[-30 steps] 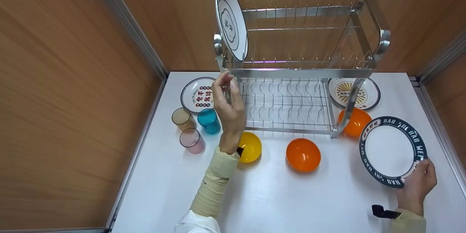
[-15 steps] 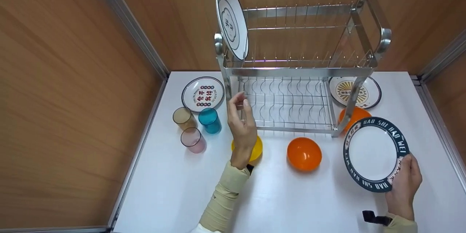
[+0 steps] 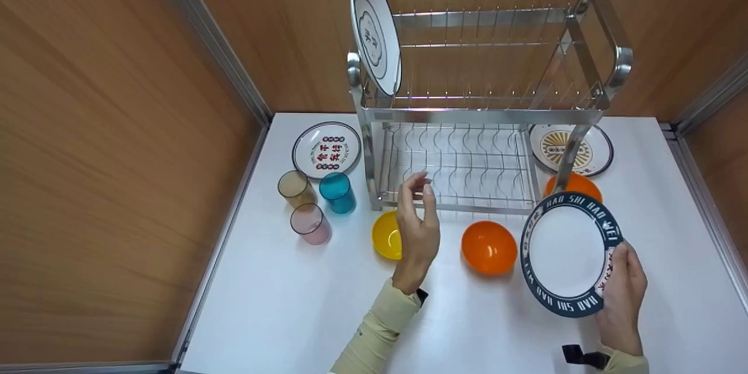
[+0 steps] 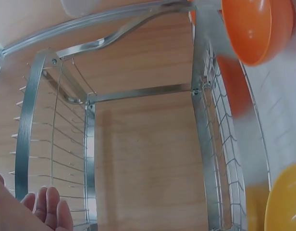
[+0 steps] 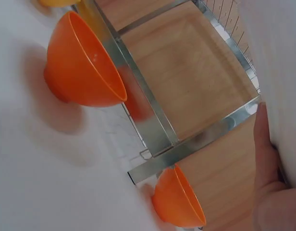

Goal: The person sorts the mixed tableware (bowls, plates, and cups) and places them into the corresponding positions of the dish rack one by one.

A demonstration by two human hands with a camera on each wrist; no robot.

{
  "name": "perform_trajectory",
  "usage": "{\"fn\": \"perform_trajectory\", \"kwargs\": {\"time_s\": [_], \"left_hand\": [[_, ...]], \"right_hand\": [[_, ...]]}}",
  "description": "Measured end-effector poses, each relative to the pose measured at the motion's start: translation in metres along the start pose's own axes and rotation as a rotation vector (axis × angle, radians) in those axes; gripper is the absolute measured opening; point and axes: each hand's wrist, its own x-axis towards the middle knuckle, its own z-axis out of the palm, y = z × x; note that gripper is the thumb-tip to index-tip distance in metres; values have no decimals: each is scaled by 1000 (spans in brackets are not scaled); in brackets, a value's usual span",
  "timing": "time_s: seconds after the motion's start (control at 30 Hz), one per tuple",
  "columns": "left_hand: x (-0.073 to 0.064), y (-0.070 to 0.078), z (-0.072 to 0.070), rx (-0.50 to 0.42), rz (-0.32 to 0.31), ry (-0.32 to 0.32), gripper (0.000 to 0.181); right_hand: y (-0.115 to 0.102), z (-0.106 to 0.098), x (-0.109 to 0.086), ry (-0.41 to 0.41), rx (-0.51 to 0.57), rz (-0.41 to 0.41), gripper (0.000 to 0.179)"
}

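Observation:
My right hand [image 3: 623, 298] grips the right rim of a white plate [image 3: 570, 252] with a dark lettered border, held tilted above the table. In the right wrist view the plate's pale underside [image 5: 282, 72] fills the right edge, the thumb along it. My left hand [image 3: 419, 232] holds nothing; its fingers are loosely bent in front of the dish rack [image 3: 461, 208], beside a yellow bowl [image 3: 387, 236] that it partly covers. An orange bowl [image 3: 489, 248] sits between the two hands. Another white plate [image 3: 377, 32] stands upright at the left end of the rack's upper tier.
Left of the rack lie a plate with red lettering [image 3: 326, 150] and three tumblers: brown [image 3: 296, 189], blue [image 3: 337, 193] and pink [image 3: 311, 224]. Behind the rack's right leg are a sunburst plate [image 3: 571, 150] and a second orange bowl [image 3: 575, 186]. Wooden walls [image 3: 117, 187] enclose the table.
My right hand has carried the dark-bordered plate leftward, toward the middle. My left hand has drawn back from the rack's left post, down and to the right.

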Motion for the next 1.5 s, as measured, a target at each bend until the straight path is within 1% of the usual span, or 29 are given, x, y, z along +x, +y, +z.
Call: {"fn": "perform_trajectory", "kwargs": {"time_s": [0.13,0.3,0.37,0.43,0.5,0.57,0.73,0.93,1.03,1.17,1.27,1.33,1.4,1.5], "left_hand": [[-15,2,13,-34,-13,-73,33],[-35,7,29,-57,-5,-172,37],[-41,9,34,-67,-8,-197,38],[-45,10,37,-83,-24,-214,39],[-49,11,40,-95,-38,-232,40],[-52,12,42,-110,-38,-248,40],[-57,13,45,-146,-30,-279,42],[-59,16,44,-162,-40,-328,47],[-61,17,44,-193,-38,-359,52],[-62,21,44,-272,-57,-391,57],[-64,24,44,-340,-98,-407,58],[-65,27,44,-366,-122,-413,59],[-65,29,43,-373,-130,-415,59],[-66,32,41,-342,-109,-413,57]], "right_hand": [[4,12,-5,-61,-1,-15,57],[9,25,-12,-116,-10,-40,56],[11,30,-14,-128,-8,-42,56],[12,34,-16,-141,0,-40,57],[12,38,-17,-147,9,-32,58],[13,42,-18,-148,1,-34,58],[14,51,-22,-160,-46,-50,59],[18,57,-24,-214,-51,-57,60],[20,61,-25,-231,-48,-69,59],[21,67,-25,-223,-38,-81,56],[22,71,-25,-198,-38,-94,54],[23,74,-25,-187,-40,-114,53],[25,77,-25,-165,-54,-139,51],[28,81,-24,-149,-74,-196,48]]}}
